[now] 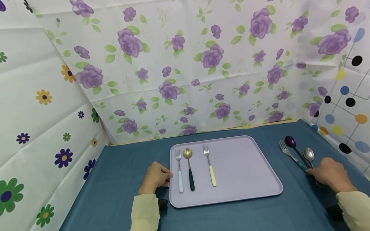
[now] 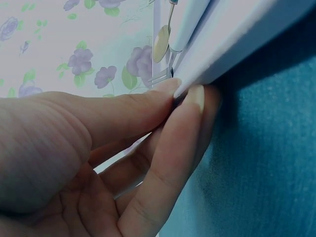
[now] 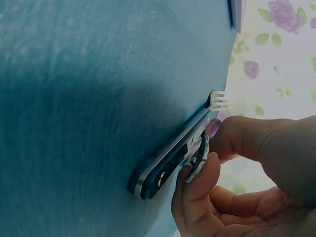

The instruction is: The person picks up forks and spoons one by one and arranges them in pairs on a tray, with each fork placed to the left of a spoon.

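Observation:
At the left edge of the lilac tray (image 1: 231, 199), my left hand (image 1: 156, 176) pinches the rim between thumb and fingers. On the tray lie a fork with a pale blue handle (image 1: 180, 181), a gold spoon with a dark green handle (image 1: 191, 179) and a fork with a cream handle (image 1: 212, 175). Off to the right, my right hand (image 1: 332, 175) pinches a dark, marbled cutlery handle (image 3: 199, 158); which piece it belongs to I cannot tell. Beside its fingers are a silver fork (image 1: 284, 148), a purple spoon (image 1: 290, 141) and a silver spoon (image 1: 309, 154).
Blue cloth (image 1: 115, 199) covers the table. A floral sheet (image 1: 173, 73) hangs along the back, with patterned sheets at the left (image 1: 29, 96) and right (image 1: 352, 106). Dark cloth separates the tray from the cutlery at the right.

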Demonstrator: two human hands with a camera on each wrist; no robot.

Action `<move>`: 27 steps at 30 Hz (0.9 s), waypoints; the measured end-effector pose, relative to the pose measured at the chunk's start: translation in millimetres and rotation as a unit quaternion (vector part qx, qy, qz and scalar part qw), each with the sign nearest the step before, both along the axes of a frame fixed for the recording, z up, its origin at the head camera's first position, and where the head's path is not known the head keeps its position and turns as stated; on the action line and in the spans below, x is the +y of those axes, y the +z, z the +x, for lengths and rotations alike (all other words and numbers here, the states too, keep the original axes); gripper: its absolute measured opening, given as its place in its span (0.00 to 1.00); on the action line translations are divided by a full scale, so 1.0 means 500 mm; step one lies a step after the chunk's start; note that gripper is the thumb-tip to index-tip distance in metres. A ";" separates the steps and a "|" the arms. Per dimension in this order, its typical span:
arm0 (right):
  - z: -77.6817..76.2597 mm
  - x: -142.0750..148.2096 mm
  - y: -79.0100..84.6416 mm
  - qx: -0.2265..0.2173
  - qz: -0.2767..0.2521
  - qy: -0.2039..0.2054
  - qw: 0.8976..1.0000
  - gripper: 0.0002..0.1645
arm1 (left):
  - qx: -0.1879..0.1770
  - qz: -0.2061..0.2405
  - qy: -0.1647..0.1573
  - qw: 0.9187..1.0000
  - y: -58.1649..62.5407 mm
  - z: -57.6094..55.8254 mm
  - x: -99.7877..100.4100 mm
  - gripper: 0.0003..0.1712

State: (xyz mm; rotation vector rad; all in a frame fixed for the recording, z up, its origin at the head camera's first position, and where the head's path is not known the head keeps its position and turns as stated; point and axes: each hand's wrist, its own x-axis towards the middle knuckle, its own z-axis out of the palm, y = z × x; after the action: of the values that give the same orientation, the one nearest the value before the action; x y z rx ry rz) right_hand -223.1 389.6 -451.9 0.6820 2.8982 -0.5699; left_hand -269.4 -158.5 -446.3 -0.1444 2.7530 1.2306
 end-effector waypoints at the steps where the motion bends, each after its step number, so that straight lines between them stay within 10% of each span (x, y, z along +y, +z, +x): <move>1: 0.000 0.000 0.001 0.004 0.000 0.002 1.000 0.21 | 0.001 0.000 0.000 1.000 0.001 0.000 0.000 0.03; 27: 0.001 -0.054 0.029 0.061 -0.048 0.089 0.993 0.23 | 0.003 -0.002 0.002 1.000 -0.002 0.000 0.001 0.04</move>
State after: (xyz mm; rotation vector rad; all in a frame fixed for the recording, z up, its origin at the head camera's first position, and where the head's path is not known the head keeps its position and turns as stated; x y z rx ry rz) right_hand -222.6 362.4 -437.6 0.3838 2.9788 -0.7463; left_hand -269.3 -158.2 -447.2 -0.1457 2.7616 1.2291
